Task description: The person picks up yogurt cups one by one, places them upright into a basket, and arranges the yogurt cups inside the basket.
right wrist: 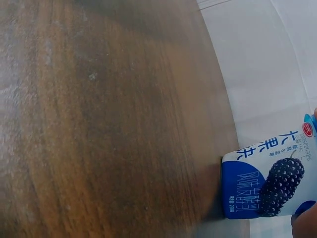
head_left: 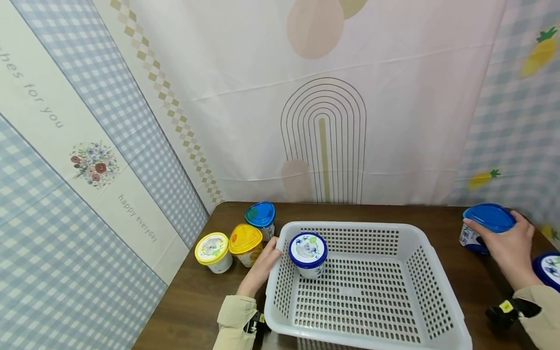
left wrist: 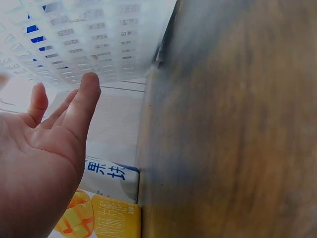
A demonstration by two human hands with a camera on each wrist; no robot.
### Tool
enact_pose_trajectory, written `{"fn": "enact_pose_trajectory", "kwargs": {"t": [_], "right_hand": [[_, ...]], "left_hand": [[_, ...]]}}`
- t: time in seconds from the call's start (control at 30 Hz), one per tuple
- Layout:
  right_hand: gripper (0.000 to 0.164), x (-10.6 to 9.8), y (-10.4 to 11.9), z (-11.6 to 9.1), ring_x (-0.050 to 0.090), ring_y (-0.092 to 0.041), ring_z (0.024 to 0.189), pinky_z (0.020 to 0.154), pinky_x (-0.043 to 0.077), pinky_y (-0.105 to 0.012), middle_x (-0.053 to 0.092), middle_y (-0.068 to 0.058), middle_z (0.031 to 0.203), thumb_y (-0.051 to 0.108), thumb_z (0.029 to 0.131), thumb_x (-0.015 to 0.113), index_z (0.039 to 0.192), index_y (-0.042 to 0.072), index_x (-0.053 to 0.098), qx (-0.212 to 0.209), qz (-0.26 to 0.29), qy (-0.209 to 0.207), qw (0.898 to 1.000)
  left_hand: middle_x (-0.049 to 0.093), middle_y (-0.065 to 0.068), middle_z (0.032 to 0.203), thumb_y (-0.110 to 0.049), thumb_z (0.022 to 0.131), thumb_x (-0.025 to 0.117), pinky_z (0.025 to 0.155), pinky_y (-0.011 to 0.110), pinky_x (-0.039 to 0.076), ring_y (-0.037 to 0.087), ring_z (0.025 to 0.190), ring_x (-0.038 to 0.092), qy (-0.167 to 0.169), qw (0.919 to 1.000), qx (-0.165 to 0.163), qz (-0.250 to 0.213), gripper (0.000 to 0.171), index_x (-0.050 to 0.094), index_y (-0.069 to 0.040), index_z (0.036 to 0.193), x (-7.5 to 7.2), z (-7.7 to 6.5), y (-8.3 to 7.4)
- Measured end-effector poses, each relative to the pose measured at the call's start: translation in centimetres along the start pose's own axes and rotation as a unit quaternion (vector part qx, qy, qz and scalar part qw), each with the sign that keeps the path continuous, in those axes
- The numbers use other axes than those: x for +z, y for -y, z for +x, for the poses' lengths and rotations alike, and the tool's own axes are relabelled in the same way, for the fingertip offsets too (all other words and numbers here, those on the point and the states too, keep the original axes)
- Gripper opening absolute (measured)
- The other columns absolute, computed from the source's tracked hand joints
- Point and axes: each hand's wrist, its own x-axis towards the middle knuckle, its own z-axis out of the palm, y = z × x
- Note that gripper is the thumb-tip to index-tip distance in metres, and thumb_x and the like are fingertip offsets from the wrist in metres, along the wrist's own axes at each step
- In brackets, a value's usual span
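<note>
My right hand grips a blue-lidded yogurt tub from above, thumb and fingers on either side of the lid. In the right wrist view the tub shows a dark berry on its label, its base at the tabletop. The left hand touches the left rim of a white perforated basket. Seen from the left wrist, that hand has fairly straight fingers, tips right at the basket's outer wall. Inside the basket, a tub with a white, blue-rimmed lid stands upright near the left side.
Left of the basket stand a yellow-rimmed tub, a yellow-lidded tub and a blue-lidded tub. Another blue-rimmed tub sits at the far right edge. Behind the brown table hangs a printed cloth.
</note>
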Motion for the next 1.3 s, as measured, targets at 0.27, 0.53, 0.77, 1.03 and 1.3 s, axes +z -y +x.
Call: {"fn": "enact_pose_trajectory", "kwargs": {"t": [0.27, 0.53, 0.77, 1.03, 1.3], "right_hand": [[0.105, -0.1, 0.4, -0.5, 0.009, -0.054, 0.146, 0.114, 0.016, -0.068, -0.001, -0.030, 0.162, 0.049, 0.091, 0.067, 0.159, 0.001, 0.002, -0.012, -0.013, 0.011, 1.000], [0.104, -0.3, 0.5, -0.9, 0.011, -0.054, 0.145, 0.113, 0.017, -0.068, 0.000, -0.031, 0.161, 0.048, 0.092, 0.066, 0.159, 0.000, 0.003, -0.011, -0.013, 0.010, 1.000], [0.107, -0.9, 0.8, -1.0, 0.009, -0.058, 0.143, 0.111, 0.015, -0.072, -0.002, -0.033, 0.160, 0.052, 0.091, 0.065, 0.159, -0.001, 0.001, -0.039, 0.000, 0.033, 0.999], [0.108, -1.5, 1.5, -1.0, 0.008, -0.059, 0.143, 0.110, 0.015, -0.074, -0.002, -0.032, 0.160, 0.053, 0.090, 0.066, 0.159, 0.002, 0.001, -0.049, 0.012, 0.039, 0.998], [0.109, -1.7, 1.9, -1.4, 0.007, -0.059, 0.143, 0.109, 0.015, -0.074, -0.002, -0.031, 0.161, 0.053, 0.090, 0.066, 0.160, 0.003, 0.000, -0.049, 0.016, 0.040, 0.998]], "left_hand": [[0.053, 0.016, 0.112, -0.017, 0.103, 0.038, 0.078, 0.037, 0.057, 0.027, 0.091, 0.063, -0.010, 0.9999, -0.005, 0.009, 0.027, 0.039, -0.002, 0.126, -0.1, -0.4, 0.1], [0.055, 0.015, 0.112, -0.015, 0.101, 0.039, 0.079, 0.036, 0.056, 0.026, 0.092, 0.063, -0.018, 0.9997, -0.007, 0.013, 0.027, 0.040, -0.002, 0.126, 0.2, -0.4, 0.7], [0.053, 0.015, 0.111, -0.016, 0.102, 0.039, 0.079, 0.035, 0.056, 0.024, 0.091, 0.062, -0.012, 0.9999, 0.000, 0.009, 0.027, 0.040, -0.002, 0.125, 0.1, -0.3, 0.6], [0.055, 0.016, 0.111, -0.016, 0.102, 0.039, 0.078, 0.036, 0.056, 0.025, 0.090, 0.063, -0.010, 0.9999, 0.001, 0.009, 0.028, 0.039, -0.002, 0.126, -0.1, -0.3, 0.3], [0.053, 0.016, 0.110, -0.017, 0.102, 0.039, 0.077, 0.035, 0.056, 0.024, 0.089, 0.063, -0.011, 0.9998, -0.001, 0.018, 0.025, 0.040, -0.003, 0.123, 0.0, 0.0, 0.2]]}}
